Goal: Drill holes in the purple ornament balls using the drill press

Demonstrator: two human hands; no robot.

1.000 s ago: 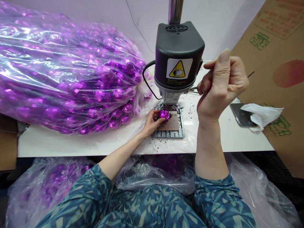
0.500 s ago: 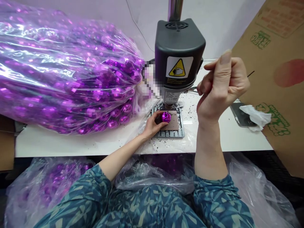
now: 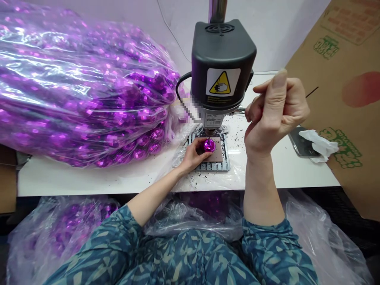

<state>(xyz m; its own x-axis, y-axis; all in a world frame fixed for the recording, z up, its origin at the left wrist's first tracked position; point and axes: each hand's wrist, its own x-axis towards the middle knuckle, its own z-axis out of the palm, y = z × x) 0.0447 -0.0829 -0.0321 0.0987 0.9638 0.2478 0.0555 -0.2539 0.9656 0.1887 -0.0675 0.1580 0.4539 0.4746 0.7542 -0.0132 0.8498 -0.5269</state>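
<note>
A shiny purple faceted ball [image 3: 209, 145] rests on a brown board [image 3: 218, 155] over the slotted metal base [image 3: 228, 160] of a drill press [image 3: 222, 51]. My left hand [image 3: 194, 155] pinches the ball from the left between thumb and fingers. The drill's thin bit meets the top of the ball; whether it has entered cannot be made out. My right hand [image 3: 274, 105] is raised to the right of the black motor housing, its fingers curled at the press's lever, of which a thin dark rod shows beyond the hand.
A big clear bag of purple balls [image 3: 89, 95] fills the left of the white table [image 3: 89, 178]. Dark shavings lie around the base. At the right are a phone [image 3: 299, 140], crumpled tissue [image 3: 322, 144] and a cardboard box [image 3: 350, 118]. More plastic bags [image 3: 68, 225] hang below the table edge.
The purple ball has shifted slightly right and its top faces have turned. My right hand keeps nearly the same raised pose. The whole view has moved a little.
</note>
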